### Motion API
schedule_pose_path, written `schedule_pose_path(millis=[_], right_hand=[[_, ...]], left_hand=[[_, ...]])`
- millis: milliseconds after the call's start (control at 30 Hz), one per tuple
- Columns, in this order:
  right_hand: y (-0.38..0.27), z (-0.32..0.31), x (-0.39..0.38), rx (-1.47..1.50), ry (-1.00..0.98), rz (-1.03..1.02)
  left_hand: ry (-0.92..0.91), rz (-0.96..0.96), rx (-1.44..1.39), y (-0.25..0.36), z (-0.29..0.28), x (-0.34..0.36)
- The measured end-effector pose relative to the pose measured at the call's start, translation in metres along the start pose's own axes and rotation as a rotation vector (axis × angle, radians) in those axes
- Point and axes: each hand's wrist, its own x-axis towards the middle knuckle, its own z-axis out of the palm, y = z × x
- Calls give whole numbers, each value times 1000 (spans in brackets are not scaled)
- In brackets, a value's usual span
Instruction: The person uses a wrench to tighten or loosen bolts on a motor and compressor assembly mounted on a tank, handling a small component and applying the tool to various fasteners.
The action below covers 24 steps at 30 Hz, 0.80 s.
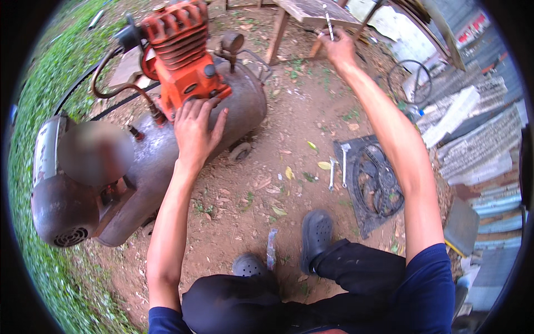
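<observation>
My left hand [196, 129] rests flat, fingers spread, on the rusty grey tank [245, 106] of an air compressor, just below its orange pump head [181, 53]. My right hand [337, 49] reaches far out to a wooden bench [311, 12] and grips a slim metal tool [329, 22] that points upward. An electric motor [61, 206] sits at the tank's near end.
Two wrenches [338, 170] lie on the dirt beside a round metal grille [378, 186] on a dark mat. Stacked grey sheets [478, 145] fill the right side. Grass [39, 83] borders the left. My dark clogs [316, 234] stand on bare earth.
</observation>
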Motion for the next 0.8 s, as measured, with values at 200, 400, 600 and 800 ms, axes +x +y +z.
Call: schedule_pose_path(millis=[200,400,600,800], right_hand=[[4,50,77,-137,102,7],[32,76,113,-174,98,38],[48,89,134,-130,136,109],[34,94,123,-99,139,145]], left_hand=[[-295,173,161,-24,19,-23],[-483,351,275,-26,30,-23],[-534,365,316,-25,33,-24],[-537,337,315,-26,29,-26]])
